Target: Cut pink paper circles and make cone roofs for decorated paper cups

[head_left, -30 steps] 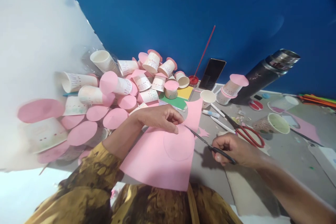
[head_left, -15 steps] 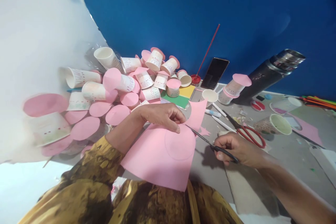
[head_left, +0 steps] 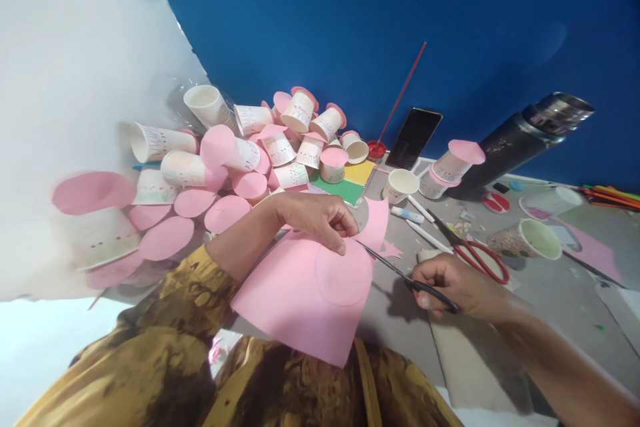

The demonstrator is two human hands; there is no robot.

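Note:
A sheet of pink paper hangs over the table's near edge, with a circle drawn in thin line on its right part. My left hand pinches the sheet at its top edge, thumb on the face and fingers behind. My right hand grips black-handled scissors, whose blades lie at the paper beside the circle's upper edge, close to my left fingertips. A partly cut curved strip of the pink paper stands up beyond the blades. A small jagged pink scrap lies just behind the scissors.
Paper cups with pink discs are heaped at the left. Red-handled scissors, white pens and a patterned cup lie right of my hands. A phone and a dark flask lean against the blue wall.
The curved strip's top has tipped lower and a little left. Both hands keep nearly the same hold on paper and scissors. The whole view has shifted slightly.

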